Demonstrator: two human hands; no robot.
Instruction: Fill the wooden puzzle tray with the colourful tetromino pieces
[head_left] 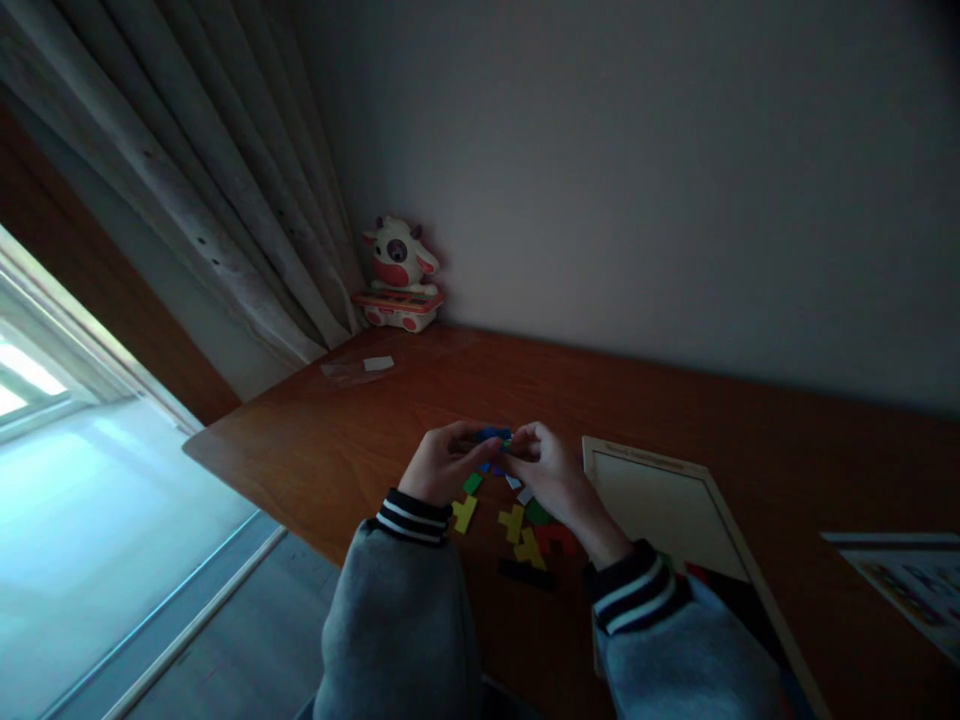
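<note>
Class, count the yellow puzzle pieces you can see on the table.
3: one yellow piece beside the left wrist, one mid-pile, one just below it. Hands may hide more.

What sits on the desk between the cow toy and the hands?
Head view: only a small white piece on clear wrap; otherwise bare desk from cow toy to hands.

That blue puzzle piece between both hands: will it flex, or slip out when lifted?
The blue piece, pinched by the left hand and right hand, looks flat and blocky like the yellow pieces, so probably stiff, not floppy. It is small, so likely light. Its painted faces may be somewhat slippery.
</note>
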